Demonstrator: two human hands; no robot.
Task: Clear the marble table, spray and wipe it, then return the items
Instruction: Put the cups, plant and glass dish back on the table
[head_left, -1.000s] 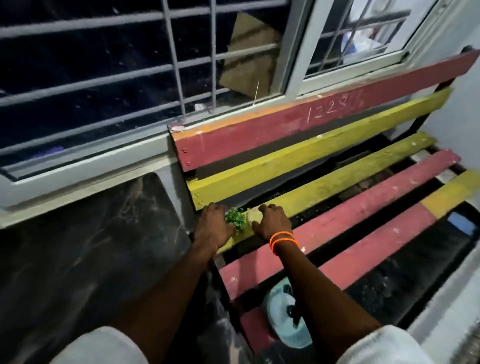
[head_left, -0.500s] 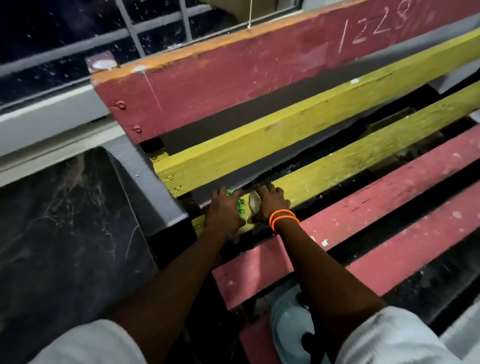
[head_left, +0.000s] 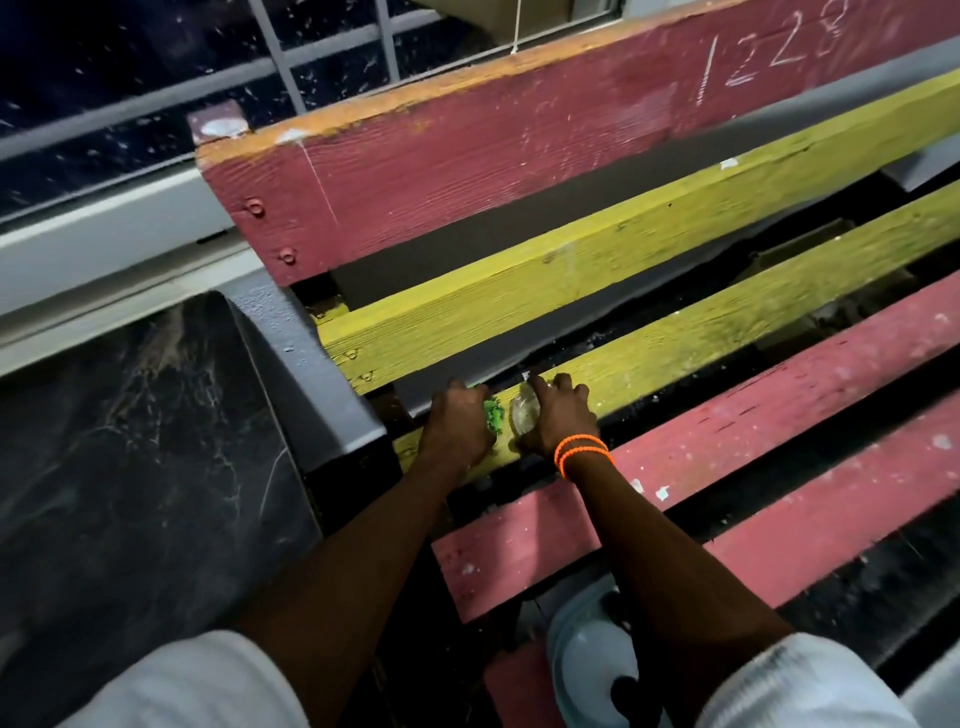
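Note:
My left hand (head_left: 457, 426) and my right hand (head_left: 558, 415) rest side by side on the rear yellow seat slat (head_left: 727, 322) of a painted bench. A small green plant (head_left: 493, 413) shows between them, with my left hand closed around its left side. My right hand, with orange bands on the wrist, is closed on a small clear glass holder (head_left: 523, 413) next to the plant. The dark marble table (head_left: 119, 467) lies at the left, beside the bench end. How plant and glass join is hidden by my fingers.
The bench has red (head_left: 779, 415) and yellow slats with dark gaps between them, and a red backrest (head_left: 467, 156) marked with chalk digits. A grey ledge (head_left: 306, 364) separates bench and table. A barred window (head_left: 156, 104) runs behind. My pale shoe (head_left: 587, 660) shows under the slats.
The view has dropped and closed in on the bench. Both hands stay on the yellow slat; the plant is now more covered and the clear glass shows at my right hand.

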